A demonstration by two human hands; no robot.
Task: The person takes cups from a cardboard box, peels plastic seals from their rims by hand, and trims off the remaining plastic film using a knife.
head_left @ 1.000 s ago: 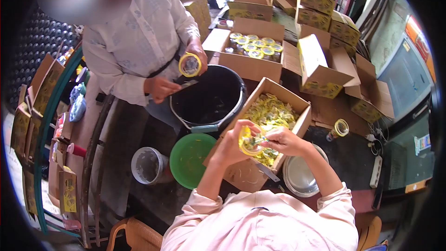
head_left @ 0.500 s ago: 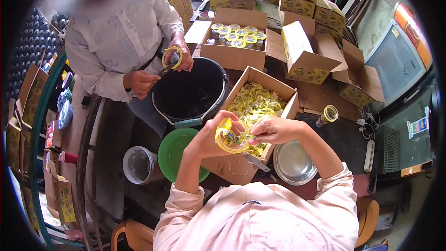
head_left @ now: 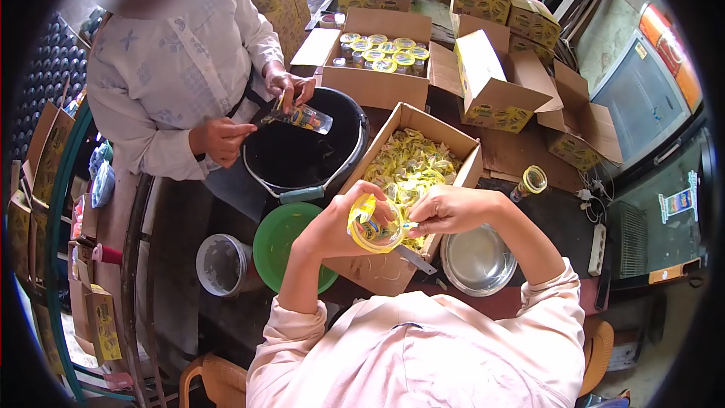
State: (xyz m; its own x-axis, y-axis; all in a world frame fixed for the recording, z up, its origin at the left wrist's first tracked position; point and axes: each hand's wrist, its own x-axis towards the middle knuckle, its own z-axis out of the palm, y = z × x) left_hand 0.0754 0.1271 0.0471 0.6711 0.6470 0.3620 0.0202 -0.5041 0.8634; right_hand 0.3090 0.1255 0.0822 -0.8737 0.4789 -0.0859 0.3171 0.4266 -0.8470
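My left hand point(head_left: 341, 221) is wrapped round a clear plastic cup point(head_left: 376, 233) with a yellow rim and a printed label, its mouth tilted up towards me. Close by on the right, my right hand point(head_left: 444, 210) has its fingers pinched at the cup's rim on a small thing too small to name. Both hands are over the near part of a cardboard box point(head_left: 470, 162) full of yellow and clear scraps point(head_left: 415, 155). A flat metal blade point(head_left: 415, 259) lies at the box's near edge.
Across from me a co-worker point(head_left: 181, 68) holds a cup point(head_left: 311, 119) over a black bucket point(head_left: 302, 151). Nearby are a green basin point(head_left: 279, 245), a grey bucket point(head_left: 223, 264), a metal bowl point(head_left: 478, 261), a standing cup point(head_left: 533, 180) and a carton of lidded cups point(head_left: 377, 87).
My left hand and the cup have tilted since a second ago, and my right hand has shifted to the rim's right side. The co-worker's cup has turned onto its side. The whole view has shifted.
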